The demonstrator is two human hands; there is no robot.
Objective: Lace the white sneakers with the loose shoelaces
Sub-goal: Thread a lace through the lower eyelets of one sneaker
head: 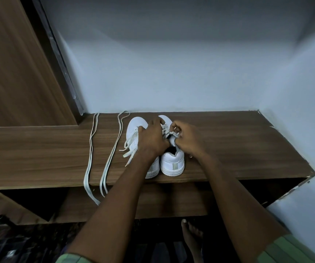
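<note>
Pinching lace at frame centre, right hand (186, 138) works the right white leather sneaker (172, 160); left hand (151, 138) grips it.

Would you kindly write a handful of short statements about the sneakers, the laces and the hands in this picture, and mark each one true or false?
1. Both white sneakers stand on the wooden shelf. True.
2. Two loose shoelaces lie to the right of the sneakers. False: they lie to the left, with their ends hanging over the shelf's front edge.
3. The right hand pinches lace at the right sneaker's tongue. True.
4. The left hand hangs idle below the shelf. False: it is over the sneakers, at the laces.
5. The sneakers' toes point toward the person. False: the heels face the person.
</note>
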